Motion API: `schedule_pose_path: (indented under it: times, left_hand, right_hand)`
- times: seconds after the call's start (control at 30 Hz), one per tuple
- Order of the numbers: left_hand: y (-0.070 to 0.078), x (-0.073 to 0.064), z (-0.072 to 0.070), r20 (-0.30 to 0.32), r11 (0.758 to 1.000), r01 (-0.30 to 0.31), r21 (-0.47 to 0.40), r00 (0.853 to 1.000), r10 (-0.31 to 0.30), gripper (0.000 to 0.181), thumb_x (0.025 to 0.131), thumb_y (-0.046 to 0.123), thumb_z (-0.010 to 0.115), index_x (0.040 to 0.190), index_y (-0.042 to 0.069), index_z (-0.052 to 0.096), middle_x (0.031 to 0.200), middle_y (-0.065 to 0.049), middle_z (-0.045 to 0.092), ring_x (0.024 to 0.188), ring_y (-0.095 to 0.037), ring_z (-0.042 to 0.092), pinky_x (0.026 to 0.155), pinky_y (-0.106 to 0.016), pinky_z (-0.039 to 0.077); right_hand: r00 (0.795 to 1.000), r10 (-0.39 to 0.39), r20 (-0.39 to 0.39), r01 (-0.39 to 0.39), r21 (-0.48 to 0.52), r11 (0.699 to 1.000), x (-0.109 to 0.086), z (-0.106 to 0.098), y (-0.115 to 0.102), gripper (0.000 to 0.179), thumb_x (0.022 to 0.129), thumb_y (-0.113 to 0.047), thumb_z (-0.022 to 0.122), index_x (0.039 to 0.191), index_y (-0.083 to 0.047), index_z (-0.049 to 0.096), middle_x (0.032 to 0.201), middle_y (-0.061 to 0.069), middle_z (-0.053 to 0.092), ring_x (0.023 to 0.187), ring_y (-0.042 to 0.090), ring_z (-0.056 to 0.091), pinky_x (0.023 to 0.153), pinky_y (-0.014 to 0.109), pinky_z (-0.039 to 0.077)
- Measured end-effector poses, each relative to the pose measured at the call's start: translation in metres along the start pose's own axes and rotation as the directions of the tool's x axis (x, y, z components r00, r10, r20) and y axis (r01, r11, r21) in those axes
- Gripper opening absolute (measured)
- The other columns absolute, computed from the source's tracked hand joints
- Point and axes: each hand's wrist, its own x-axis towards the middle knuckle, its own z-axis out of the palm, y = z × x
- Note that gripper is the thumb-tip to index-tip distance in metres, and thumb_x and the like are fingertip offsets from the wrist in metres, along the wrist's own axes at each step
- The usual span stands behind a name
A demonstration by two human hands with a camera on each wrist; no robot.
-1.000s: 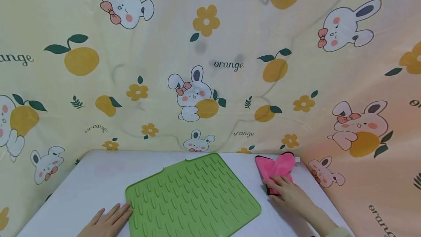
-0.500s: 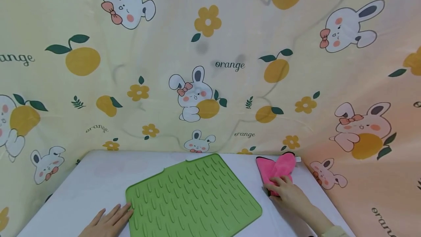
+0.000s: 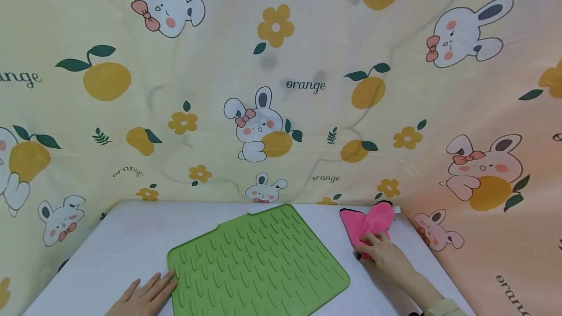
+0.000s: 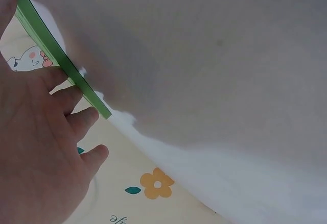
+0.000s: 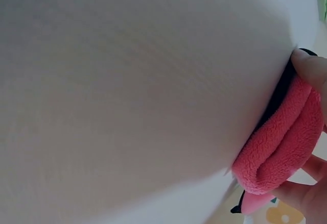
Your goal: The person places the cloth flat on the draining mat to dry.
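Observation:
A green mat (image 3: 259, 262) with rows of raised ridges lies on the white table in the head view. My left hand (image 3: 142, 295) rests at its left edge, fingers extended; in the left wrist view the fingertips touch the mat's green edge (image 4: 48, 45). To the right of the mat is a folded pink fleece cloth (image 3: 366, 223) with black edging and a small white tag. My right hand (image 3: 390, 260) pinches its near end. In the right wrist view the thumb is at the black edging and the other fingers are across the pink folds (image 5: 278, 155).
The white tabletop (image 3: 140, 228) extends around the mat. Behind it and on both sides hangs a curtain (image 3: 210, 62) printed with rabbits, oranges and flowers. The cloth lies near the table's far right corner.
My right hand's fingers have gone from lying stretched over the cloth to bending and pinching its near end. Left hand and mat stay in place.

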Motion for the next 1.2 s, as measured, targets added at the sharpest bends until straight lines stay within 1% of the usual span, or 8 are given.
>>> schedule_pose_path:
  times: [0.27, 0.5, 0.57, 0.67, 0.8, 1.0, 1.1, 1.2]
  left_hand:
    - [0.001, 0.0, -0.002, 0.004, 1.0, 0.005, -0.012, 1.0, -0.005, 0.107, 0.08, 0.089, 0.055, 0.152, 0.011, 0.052, 0.16, -0.01, 0.046, 0.144, -0.043, 0.044, 0.11, -0.076, 0.027]
    - [0.001, 0.001, -0.002, 0.013, 1.0, 0.009, -0.014, 1.0, -0.009, 0.108, 0.079, 0.09, 0.055, 0.152, 0.011, 0.052, 0.161, -0.01, 0.045, 0.145, -0.043, 0.043, 0.11, -0.077, 0.026]
    - [0.001, 0.001, -0.001, 0.005, 1.0, 0.002, -0.008, 1.0, -0.002, 0.107, 0.08, 0.09, 0.055, 0.152, 0.011, 0.052, 0.16, -0.01, 0.046, 0.144, -0.043, 0.043, 0.11, -0.076, 0.027]
    - [0.0, 0.001, 0.0, -0.003, 1.0, -0.006, -0.002, 1.0, 0.006, 0.106, 0.08, 0.089, 0.054, 0.152, 0.012, 0.053, 0.16, -0.01, 0.046, 0.143, -0.043, 0.045, 0.11, -0.075, 0.029]
    - [-0.001, 0.002, 0.001, 0.0, 1.0, -0.006, 0.0, 1.0, 0.006, 0.106, 0.08, 0.09, 0.054, 0.152, 0.012, 0.053, 0.16, -0.01, 0.046, 0.143, -0.042, 0.045, 0.109, -0.075, 0.029]
    - [-0.002, 0.002, 0.002, -0.003, 1.0, -0.017, 0.001, 1.0, 0.017, 0.105, 0.081, 0.089, 0.054, 0.152, 0.011, 0.052, 0.16, -0.01, 0.046, 0.143, -0.042, 0.045, 0.11, -0.074, 0.03]
    - [-0.002, 0.003, 0.001, 0.006, 1.0, -0.014, -0.006, 1.0, 0.014, 0.106, 0.081, 0.089, 0.054, 0.152, 0.011, 0.052, 0.16, -0.011, 0.046, 0.143, -0.042, 0.045, 0.11, -0.075, 0.029]
    - [-0.001, 0.003, 0.001, 0.03, 1.0, 0.004, -0.021, 1.0, -0.004, 0.107, 0.08, 0.089, 0.054, 0.153, 0.01, 0.051, 0.161, -0.011, 0.045, 0.144, -0.043, 0.043, 0.11, -0.076, 0.027]
  right_hand:
    - [1.0, 0.016, -0.017, -0.015, 0.026, 1.0, 0.002, 0.003, 0.001, 0.025, 0.078, -0.014, 0.092, 0.093, -0.028, 0.079, 0.107, 0.002, 0.067, 0.097, 0.025, 0.055, 0.066, 0.035, 0.055]
    - [0.999, 0.039, -0.025, -0.038, 0.025, 0.999, 0.003, 0.002, 0.003, 0.024, 0.078, -0.013, 0.091, 0.097, -0.023, 0.081, 0.101, -0.003, 0.063, 0.093, 0.02, 0.052, 0.061, 0.031, 0.052]
    - [0.999, 0.049, -0.024, -0.048, 0.035, 0.998, 0.003, 0.002, 0.003, 0.024, 0.078, -0.012, 0.091, 0.098, -0.021, 0.081, 0.101, -0.003, 0.063, 0.092, 0.02, 0.053, 0.062, 0.032, 0.053]
    - [0.995, 0.101, -0.006, -0.1, 0.063, 0.993, 0.003, 0.0, 0.004, 0.025, 0.08, -0.012, 0.09, 0.101, -0.018, 0.08, 0.104, -0.001, 0.065, 0.096, 0.023, 0.056, 0.068, 0.038, 0.057]
    - [0.983, 0.182, 0.008, -0.182, 0.121, 0.976, 0.003, -0.004, 0.006, 0.023, 0.084, -0.011, 0.086, 0.104, -0.017, 0.077, 0.109, 0.003, 0.068, 0.103, 0.029, 0.06, 0.077, 0.049, 0.059]
    - [0.967, 0.245, -0.067, -0.223, 0.236, 0.946, 0.001, -0.011, 0.008, 0.019, 0.088, -0.005, 0.082, 0.103, -0.015, 0.075, 0.111, 0.005, 0.069, 0.105, 0.034, 0.062, 0.086, 0.055, 0.055]
    - [0.951, 0.296, -0.091, -0.26, 0.286, 0.922, 0.0, -0.015, 0.009, 0.019, 0.09, -0.004, 0.079, 0.107, -0.011, 0.075, 0.114, 0.009, 0.07, 0.107, 0.036, 0.062, 0.089, 0.058, 0.053]
    - [0.933, 0.338, -0.12, -0.289, 0.307, 0.907, 0.0, -0.019, 0.01, 0.021, 0.091, -0.004, 0.078, 0.111, -0.009, 0.073, 0.114, 0.011, 0.069, 0.105, 0.037, 0.062, 0.087, 0.059, 0.052]
